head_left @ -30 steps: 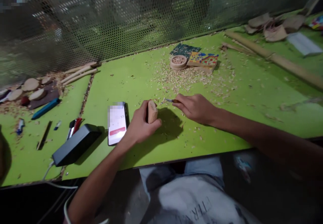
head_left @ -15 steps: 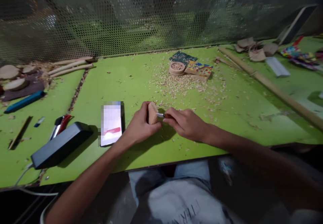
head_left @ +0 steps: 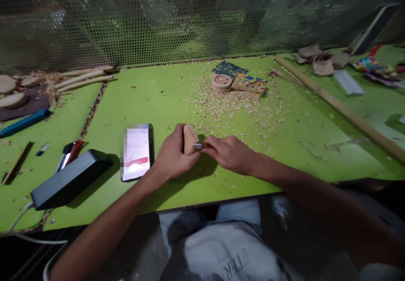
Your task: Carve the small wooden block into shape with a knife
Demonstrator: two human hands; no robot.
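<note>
A small pale wooden piece (head_left: 189,139) is gripped in my left hand (head_left: 172,154), its cut face turned to the right. My right hand (head_left: 229,152) is closed round the handle of a small carving knife (head_left: 197,146). The short metal blade lies against the right side of the wood. Most of the handle is hidden in my fingers. Both hands are above the green table (head_left: 152,91), near its front edge. Left of my left hand lies a phone (head_left: 136,154) with a lit screen.
Wood shavings (head_left: 228,108) surround a round carved wooden piece (head_left: 221,82) and a painted block (head_left: 249,85). A black box (head_left: 71,179) with a cable, a red utility knife (head_left: 75,151) and a blue tool (head_left: 23,122) lie left. A long pole (head_left: 344,108) crosses the right side.
The knife blade has moved slightly left over the wooden piece, which has turned a little in my left hand. The whole scene is shifted somewhat left, mostly from the camera.
</note>
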